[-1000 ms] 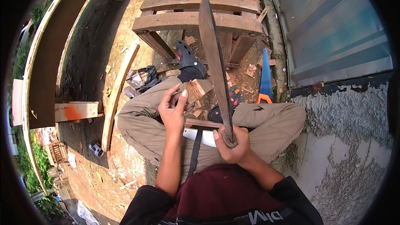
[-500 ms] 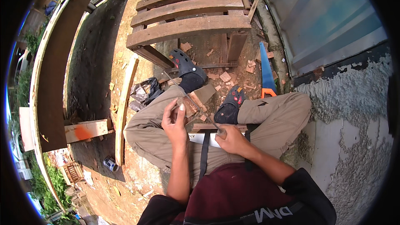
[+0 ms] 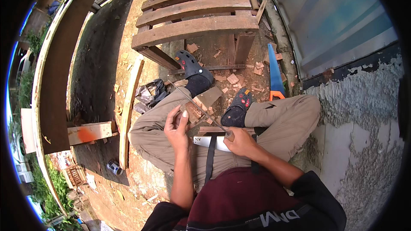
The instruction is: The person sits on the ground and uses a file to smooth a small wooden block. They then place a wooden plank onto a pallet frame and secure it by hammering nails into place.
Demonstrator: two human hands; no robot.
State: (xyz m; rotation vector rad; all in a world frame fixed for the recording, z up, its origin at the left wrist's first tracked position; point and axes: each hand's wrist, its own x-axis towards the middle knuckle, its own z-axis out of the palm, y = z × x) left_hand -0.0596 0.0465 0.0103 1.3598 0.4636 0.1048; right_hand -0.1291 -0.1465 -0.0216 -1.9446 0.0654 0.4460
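Note:
My right hand [image 3: 242, 142] is wrapped round the short handle of a long thin metal file [image 3: 214, 120]. The file slants up and left, over my lap, toward my shoe. My left hand [image 3: 177, 129] is raised beside the file's middle, thumb and fingers apart and partly curled, with nothing plainly in it. A silvery saw blade [image 3: 222, 143] lies across my lap beneath my right hand, with a black strap [image 3: 210, 160] crossing it. Just beyond the blade is a reddish wooden strip [image 3: 209, 129]. A wooden block [image 3: 208, 98] stands between my feet.
A slatted wooden bench [image 3: 195, 32] stands ahead. A blue saw with an orange handle [image 3: 275, 75] lies at the right, near a metal wall [image 3: 338, 21]. Wood scraps [image 3: 233, 78], a dark plastic bag [image 3: 150, 94], a long plank [image 3: 129, 111] and a can [image 3: 114, 167] are around me.
The file and my right hand have shifted very slightly. My left hand has moved a little down and left, beside the file. The whole view has drifted slightly.

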